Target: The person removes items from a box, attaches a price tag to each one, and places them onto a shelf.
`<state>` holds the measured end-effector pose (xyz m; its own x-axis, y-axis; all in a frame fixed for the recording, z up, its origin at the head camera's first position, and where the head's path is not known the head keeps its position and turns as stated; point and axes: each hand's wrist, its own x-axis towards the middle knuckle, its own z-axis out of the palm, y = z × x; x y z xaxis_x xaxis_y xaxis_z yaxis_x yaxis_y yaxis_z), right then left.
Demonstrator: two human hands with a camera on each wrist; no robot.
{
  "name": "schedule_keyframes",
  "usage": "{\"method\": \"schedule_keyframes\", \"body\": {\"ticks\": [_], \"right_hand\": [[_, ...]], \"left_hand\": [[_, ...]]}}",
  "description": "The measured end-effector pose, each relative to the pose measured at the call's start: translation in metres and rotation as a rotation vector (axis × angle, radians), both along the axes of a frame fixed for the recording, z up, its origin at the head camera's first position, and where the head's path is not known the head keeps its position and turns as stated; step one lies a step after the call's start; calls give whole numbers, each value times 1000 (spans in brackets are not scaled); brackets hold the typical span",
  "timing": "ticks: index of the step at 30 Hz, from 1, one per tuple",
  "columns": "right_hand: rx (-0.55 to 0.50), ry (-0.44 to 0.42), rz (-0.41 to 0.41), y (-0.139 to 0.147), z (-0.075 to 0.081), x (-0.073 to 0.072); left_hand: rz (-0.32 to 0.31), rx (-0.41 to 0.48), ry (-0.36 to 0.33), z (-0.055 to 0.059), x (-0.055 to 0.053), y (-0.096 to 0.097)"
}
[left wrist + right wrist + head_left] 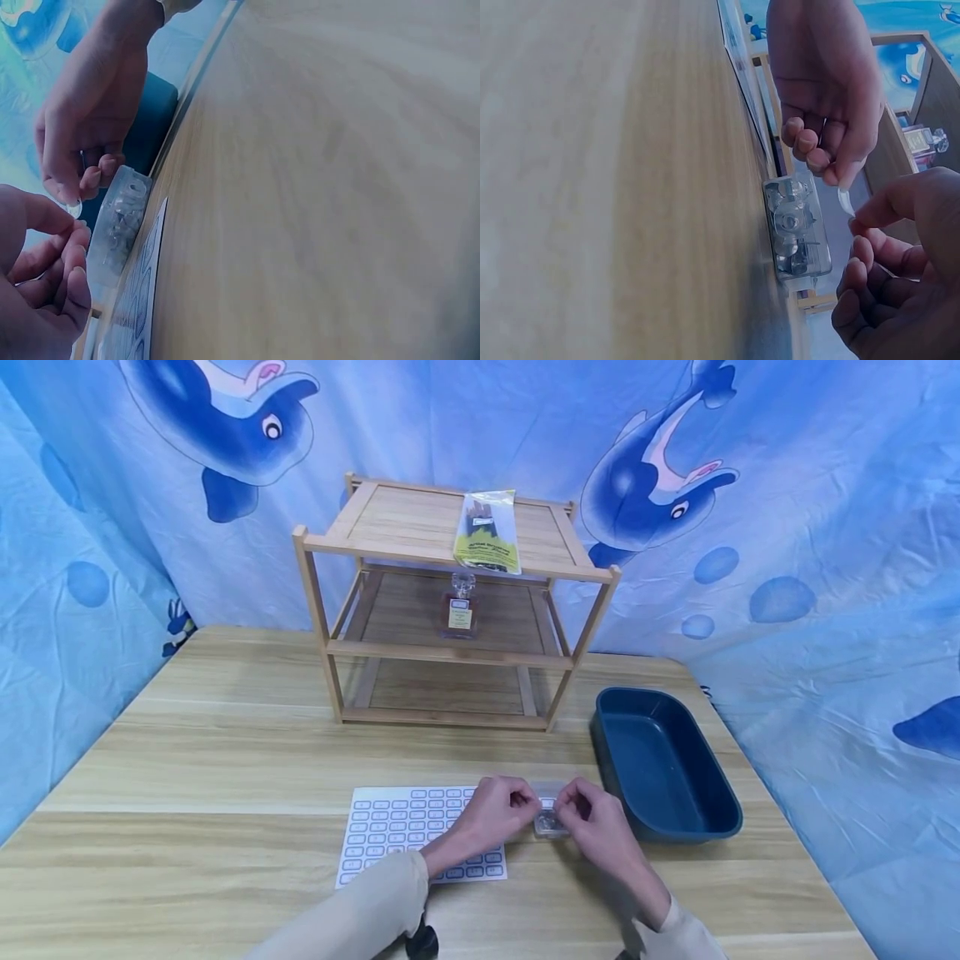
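My left hand (495, 810) and right hand (596, 827) face each other, fingertips close together. Between them they pinch a small white sticker label (845, 201), seen curved and nearly edge-on in the right wrist view. Just below the fingers, a clear plastic box (819, 251) stands on the table. Small transparent pieces (789, 220) fill it; their exact kind is hard to tell. Under my left forearm lies a white sheet of labels (397, 827), printed with rows of blue-framed stickers; its upper left corner is bare of frames.
A dark blue basin (656, 760) stands right of my right hand. Behind is a wooden shelf rack (450, 650), with a perfume bottle (459, 607) on its middle tier and a yellow-and-white packet (487, 531) on top. Both carry small labels. A blue dolphin-print curtain (480, 427) surrounds the table.
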<state>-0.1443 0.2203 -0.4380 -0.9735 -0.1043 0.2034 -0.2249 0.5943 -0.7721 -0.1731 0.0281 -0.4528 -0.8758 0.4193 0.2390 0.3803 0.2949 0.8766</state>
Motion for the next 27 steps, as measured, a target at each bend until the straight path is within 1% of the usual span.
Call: {"method": "schedule_keyframes", "body": {"ticks": [6, 13, 17, 22, 27], "right_hand": [[14, -18, -4, 2, -2, 0], [22, -33, 0, 2, -3, 0], [26, -32, 1, 1, -3, 1], [50, -22, -1, 1, -4, 0], [61, -21, 0, 1, -4, -1]], "left_hand": [[-1, -25, -7, 0, 1, 6], [8, -64, -46, 1, 3, 11], [23, -93, -59, 2, 4, 13], [52, -151, -53, 2, 3, 16], [68, -188, -57, 4, 4, 19]]}}
